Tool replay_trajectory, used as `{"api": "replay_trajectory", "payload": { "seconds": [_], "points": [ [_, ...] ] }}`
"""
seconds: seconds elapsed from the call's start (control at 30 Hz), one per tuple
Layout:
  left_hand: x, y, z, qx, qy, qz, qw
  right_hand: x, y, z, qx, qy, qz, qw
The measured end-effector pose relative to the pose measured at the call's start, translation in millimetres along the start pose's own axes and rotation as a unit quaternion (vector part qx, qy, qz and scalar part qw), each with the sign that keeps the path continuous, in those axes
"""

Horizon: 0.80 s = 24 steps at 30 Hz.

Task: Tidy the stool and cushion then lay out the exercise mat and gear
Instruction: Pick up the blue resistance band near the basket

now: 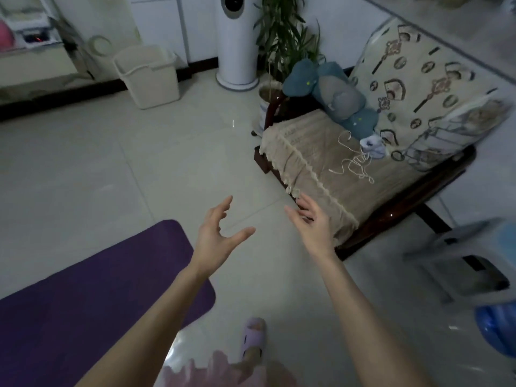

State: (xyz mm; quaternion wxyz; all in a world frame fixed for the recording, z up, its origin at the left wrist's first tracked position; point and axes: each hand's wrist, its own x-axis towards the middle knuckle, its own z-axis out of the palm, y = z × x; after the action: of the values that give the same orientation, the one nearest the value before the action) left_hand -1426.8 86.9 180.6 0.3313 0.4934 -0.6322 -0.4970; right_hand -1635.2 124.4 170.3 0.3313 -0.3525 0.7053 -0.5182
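Mat (83, 289) lies unrolled on the floor (111, 163) at eight o'clock. My left hand (216, 236) and right hand (312, 227) hover empty, grips wide, probably to fetch the cord (354, 163) at two o'clock.

no legible text, labels, brands or numbers anywhere

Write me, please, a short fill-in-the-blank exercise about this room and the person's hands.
1. The mat on the floor is ____ in colour.
2. The left hand and the right hand, fingers spread, hold ____.
3. In the picture, the beige bin stands to the ____ of the white tower unit.
Missing words: purple; nothing; left.
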Motion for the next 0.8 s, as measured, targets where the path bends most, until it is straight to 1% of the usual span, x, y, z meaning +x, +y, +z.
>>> {"api": "replay_trajectory", "payload": {
  "seconds": [0.17, 0.37, 0.53, 0.7, 0.73, 0.8],
  "points": [
    [88.6, 19.2, 10.1, -0.005, 0.04, 0.0, 0.999, 102.7, -27.9, 14.9, -0.008, -0.032, -0.018, 0.999],
    [208.3, 25.7, 9.7, -0.024, 0.1, -0.011, 0.995, 236.7, -50.3, 56.1, -0.001, -0.088, -0.034, 0.996],
    [332.1, 30.1, -11.1, -0.032, 0.181, -0.031, 0.982, 374.6, -82.1, 115.9, -0.023, -0.148, -0.055, 0.987],
    [428.0, 30.5, -48.3, -0.04, 0.237, -0.05, 0.969, 477.0, -118.2, 185.6, -0.044, -0.197, -0.081, 0.976],
    [437.9, 32.7, -53.4, -0.034, 0.239, -0.054, 0.969, 484.9, -122.3, 192.6, -0.05, -0.202, -0.083, 0.975],
    [493.1, 25.6, -79.1, -0.029, 0.273, -0.065, 0.959, 535.5, -131.2, 239.3, -0.059, -0.226, -0.09, 0.968]
  ]
}}
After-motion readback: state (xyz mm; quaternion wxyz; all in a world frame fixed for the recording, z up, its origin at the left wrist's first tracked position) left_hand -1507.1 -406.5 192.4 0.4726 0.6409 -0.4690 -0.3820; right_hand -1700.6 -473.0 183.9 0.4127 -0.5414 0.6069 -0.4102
